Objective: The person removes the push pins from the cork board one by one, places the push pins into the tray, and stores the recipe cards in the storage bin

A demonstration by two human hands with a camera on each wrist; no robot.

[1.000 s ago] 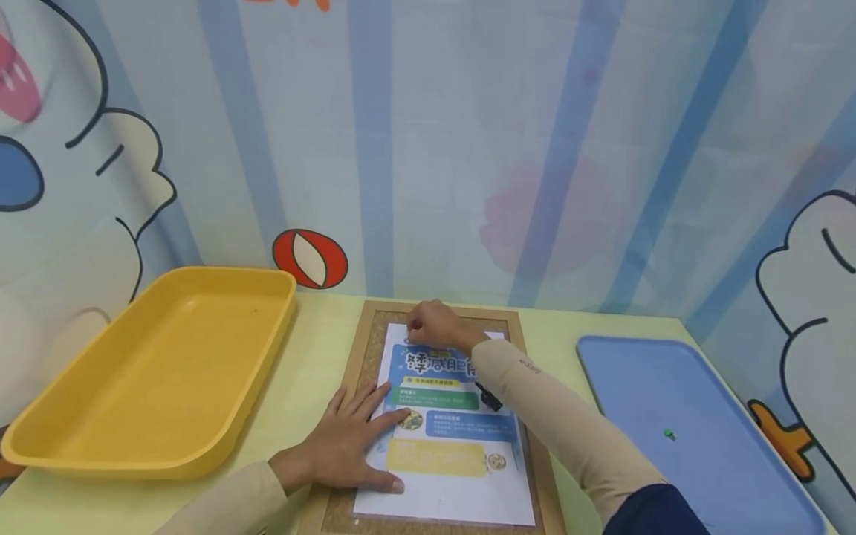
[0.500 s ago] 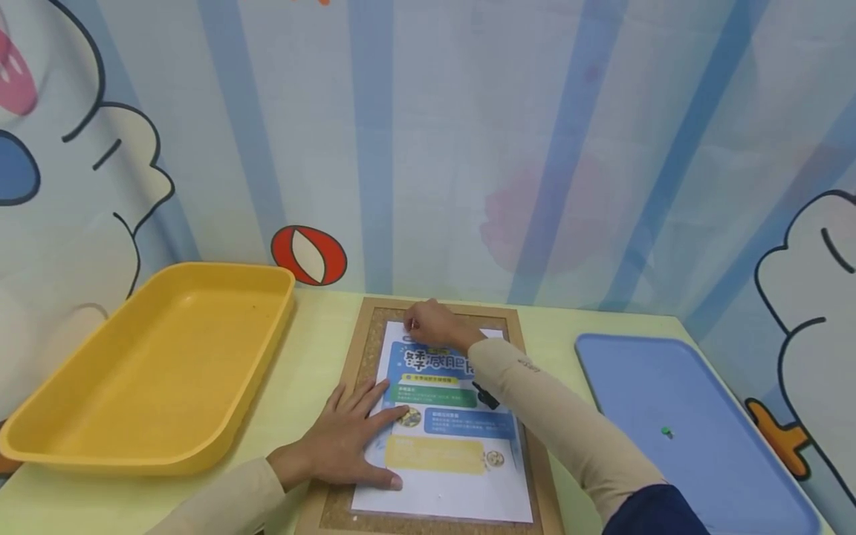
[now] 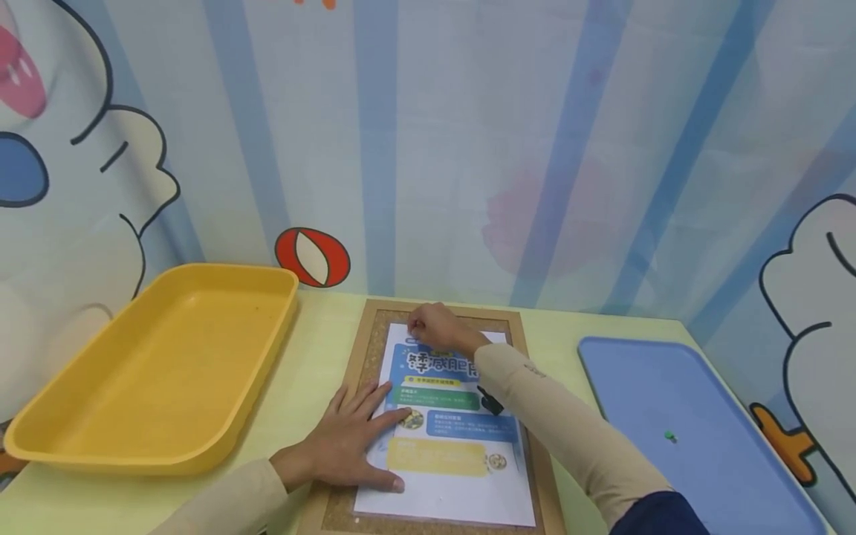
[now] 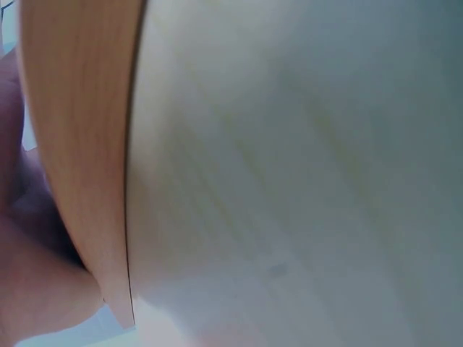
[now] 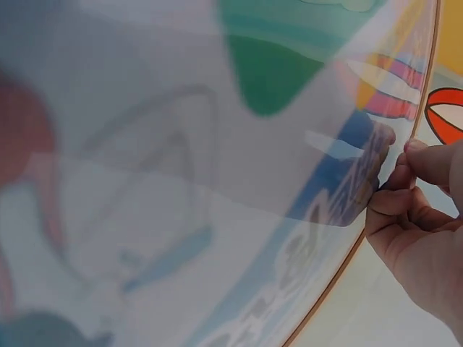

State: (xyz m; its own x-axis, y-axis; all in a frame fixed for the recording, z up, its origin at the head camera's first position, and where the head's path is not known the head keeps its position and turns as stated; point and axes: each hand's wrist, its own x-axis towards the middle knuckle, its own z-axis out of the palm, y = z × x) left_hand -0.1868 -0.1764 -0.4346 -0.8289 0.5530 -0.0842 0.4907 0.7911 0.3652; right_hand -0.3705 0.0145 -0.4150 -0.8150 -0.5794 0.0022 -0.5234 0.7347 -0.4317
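A printed poster (image 3: pixel 455 490) with blue, green and yellow blocks lies on a wood-framed cork board (image 3: pixel 334 513). Its surface looks glossy in the right wrist view. My left hand (image 3: pixel 341 442) rests with spread fingers over the poster's left edge and the cork; the left wrist view catches part of it beyond the wooden frame (image 4: pixel 79 130). At the poster's top left corner, my right hand (image 3: pixel 438 327) has curled fingers, thumb and fingertips pinched together against the sheet (image 5: pixel 318 188). Whatever small thing they pinch is hidden.
A yellow tray (image 3: pixel 267 371) stands to the left of the board. On the right lies a blue tray (image 3: pixel 635 394) with a small green push pin (image 3: pixel 671 437) on it. A printed curtain (image 3: pixel 441 148) hangs behind the table.
The head view shifts slightly. Both hands keep their places on the poster, the right fingertips staying at its top left corner.
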